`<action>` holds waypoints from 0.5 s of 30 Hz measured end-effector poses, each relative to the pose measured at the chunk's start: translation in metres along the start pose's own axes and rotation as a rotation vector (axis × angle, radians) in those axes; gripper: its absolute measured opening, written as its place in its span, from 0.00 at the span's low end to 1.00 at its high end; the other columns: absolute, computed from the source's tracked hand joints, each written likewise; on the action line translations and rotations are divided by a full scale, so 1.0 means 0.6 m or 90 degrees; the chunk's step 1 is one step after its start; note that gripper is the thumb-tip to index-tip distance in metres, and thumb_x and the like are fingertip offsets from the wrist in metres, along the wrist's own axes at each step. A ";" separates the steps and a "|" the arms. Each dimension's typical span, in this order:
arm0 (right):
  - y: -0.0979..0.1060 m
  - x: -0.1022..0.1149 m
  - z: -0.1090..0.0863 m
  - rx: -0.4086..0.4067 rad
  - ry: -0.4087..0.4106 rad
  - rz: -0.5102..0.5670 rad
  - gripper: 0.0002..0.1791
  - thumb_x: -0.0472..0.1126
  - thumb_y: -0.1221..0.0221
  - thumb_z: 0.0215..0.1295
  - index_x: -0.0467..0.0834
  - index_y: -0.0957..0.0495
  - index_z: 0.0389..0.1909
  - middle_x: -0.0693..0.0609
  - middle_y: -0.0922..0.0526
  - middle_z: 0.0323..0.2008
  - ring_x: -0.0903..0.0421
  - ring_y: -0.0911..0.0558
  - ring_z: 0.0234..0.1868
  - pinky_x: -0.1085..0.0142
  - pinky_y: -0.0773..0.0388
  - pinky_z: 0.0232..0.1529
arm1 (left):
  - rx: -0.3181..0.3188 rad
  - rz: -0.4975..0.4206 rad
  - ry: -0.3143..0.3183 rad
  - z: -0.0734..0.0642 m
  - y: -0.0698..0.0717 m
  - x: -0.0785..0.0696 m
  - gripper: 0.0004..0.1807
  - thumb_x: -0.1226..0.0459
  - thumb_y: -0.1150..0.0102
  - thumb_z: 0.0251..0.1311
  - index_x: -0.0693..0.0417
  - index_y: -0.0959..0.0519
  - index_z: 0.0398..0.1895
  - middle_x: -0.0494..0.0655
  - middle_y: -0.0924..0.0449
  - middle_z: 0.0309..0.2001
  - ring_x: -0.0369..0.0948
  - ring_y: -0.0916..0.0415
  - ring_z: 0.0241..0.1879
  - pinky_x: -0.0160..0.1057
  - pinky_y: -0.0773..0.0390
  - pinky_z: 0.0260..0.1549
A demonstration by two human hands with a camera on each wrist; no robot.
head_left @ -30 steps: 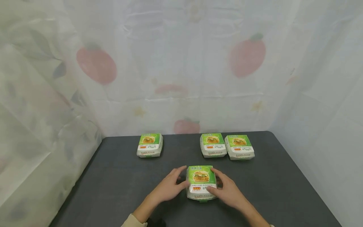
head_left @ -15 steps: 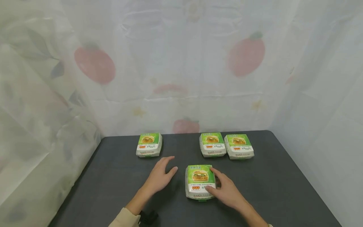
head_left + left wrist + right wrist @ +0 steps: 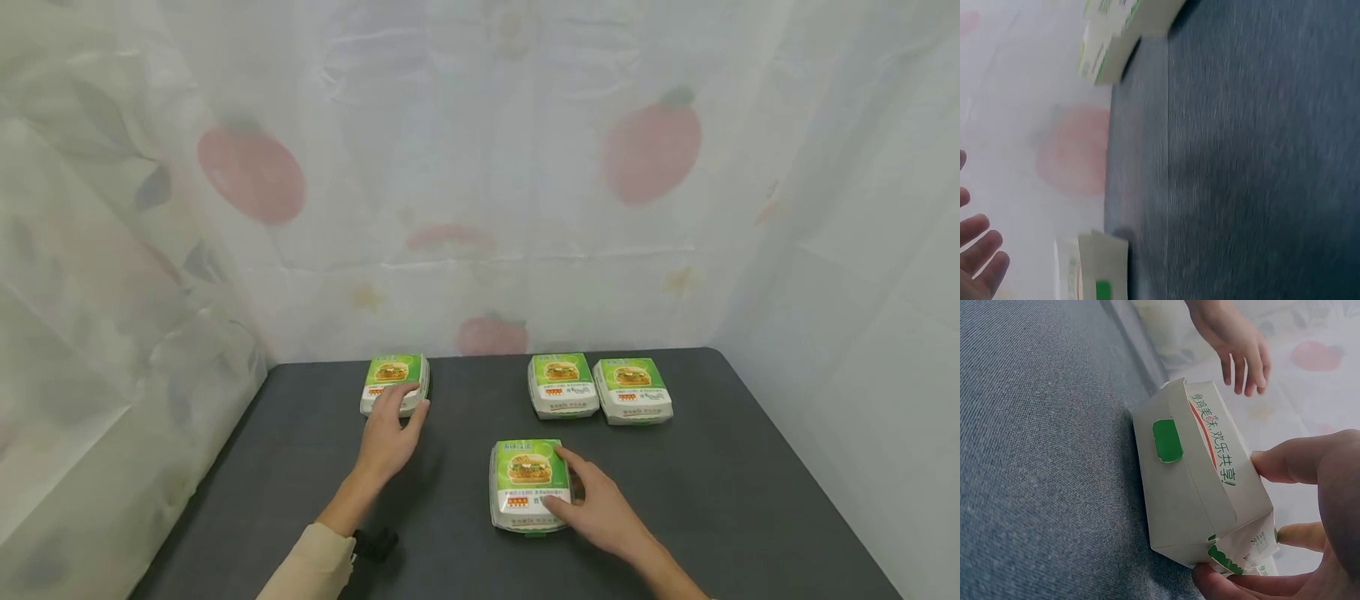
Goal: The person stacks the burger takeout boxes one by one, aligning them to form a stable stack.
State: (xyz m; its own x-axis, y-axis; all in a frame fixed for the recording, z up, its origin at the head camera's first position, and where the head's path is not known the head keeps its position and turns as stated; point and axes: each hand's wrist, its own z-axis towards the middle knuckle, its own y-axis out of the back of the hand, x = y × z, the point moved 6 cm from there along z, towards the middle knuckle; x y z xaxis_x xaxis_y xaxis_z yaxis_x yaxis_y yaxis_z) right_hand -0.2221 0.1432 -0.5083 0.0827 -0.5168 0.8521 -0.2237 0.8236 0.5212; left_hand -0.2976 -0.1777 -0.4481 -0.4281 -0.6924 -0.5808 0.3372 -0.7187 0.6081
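A green-and-white burger box (image 3: 531, 487), printed with a burger picture, sits at the near middle of the dark table. My right hand (image 3: 603, 508) holds its right side. In the right wrist view the thumb (image 3: 1291, 461) lies on the lid and the fingers curl at the side of the box (image 3: 1191, 462). My left hand (image 3: 390, 433) is in the air with its fingers extended, overlapping the front of the far-left burger box (image 3: 393, 371) in the head view. Spread fingers (image 3: 982, 250) show above that box (image 3: 1107, 269) in the left wrist view.
Two more burger boxes, the middle one (image 3: 562, 385) and the right one (image 3: 633, 390), stand side by side near the table's back edge. A printed curtain (image 3: 375, 167) hangs behind the table (image 3: 720, 483) and along its sides.
My left hand has left the near box's left side and moved forward and left to the far-left box. My right hand keeps its hold, and the near box stays in place.
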 end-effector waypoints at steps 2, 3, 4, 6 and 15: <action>0.000 0.000 -0.001 -0.002 -0.002 -0.006 0.46 0.56 0.31 0.63 0.41 0.37 0.76 0.42 0.25 0.56 0.54 0.23 0.45 0.65 0.20 0.40 | -0.006 0.008 0.013 0.005 0.004 0.017 0.20 0.58 0.40 0.72 0.59 0.23 0.62 0.58 0.24 0.59 0.56 0.30 0.62 0.62 0.29 0.57; 0.000 0.000 -0.002 -0.002 -0.002 -0.007 0.46 0.56 0.31 0.63 0.41 0.37 0.76 0.42 0.25 0.56 0.54 0.23 0.45 0.65 0.20 0.40 | -0.008 0.011 0.023 0.008 0.006 0.026 0.21 0.58 0.40 0.72 0.59 0.23 0.62 0.58 0.25 0.59 0.56 0.30 0.62 0.62 0.30 0.57; 0.000 0.000 -0.002 -0.002 -0.004 -0.008 0.46 0.56 0.31 0.63 0.42 0.37 0.76 0.43 0.25 0.56 0.54 0.23 0.45 0.65 0.20 0.40 | -0.011 0.015 0.032 0.010 0.009 0.034 0.21 0.58 0.40 0.72 0.59 0.23 0.62 0.58 0.25 0.60 0.57 0.30 0.62 0.62 0.30 0.57; 0.000 0.001 -0.003 -0.003 -0.006 -0.008 0.46 0.56 0.31 0.63 0.42 0.37 0.76 0.43 0.25 0.56 0.55 0.23 0.45 0.65 0.21 0.40 | -0.015 0.021 0.047 0.016 0.014 0.049 0.22 0.57 0.40 0.72 0.60 0.24 0.63 0.59 0.26 0.60 0.57 0.31 0.61 0.63 0.30 0.56; 0.003 0.003 -0.005 -0.007 -0.010 -0.011 0.45 0.55 0.30 0.62 0.43 0.36 0.76 0.44 0.25 0.54 0.55 0.24 0.44 0.64 0.22 0.39 | -0.024 0.041 0.054 0.035 0.032 0.103 0.26 0.58 0.37 0.70 0.66 0.26 0.64 0.66 0.32 0.64 0.63 0.36 0.62 0.65 0.34 0.57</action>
State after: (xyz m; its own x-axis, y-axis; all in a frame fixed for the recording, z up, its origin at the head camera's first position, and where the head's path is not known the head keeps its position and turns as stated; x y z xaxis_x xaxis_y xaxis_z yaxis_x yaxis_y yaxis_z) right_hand -0.2195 0.1440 -0.5055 0.0710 -0.5341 0.8424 -0.2113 0.8173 0.5360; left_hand -0.3351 -0.2328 -0.4611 -0.3324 -0.7388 -0.5863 0.3941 -0.6735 0.6254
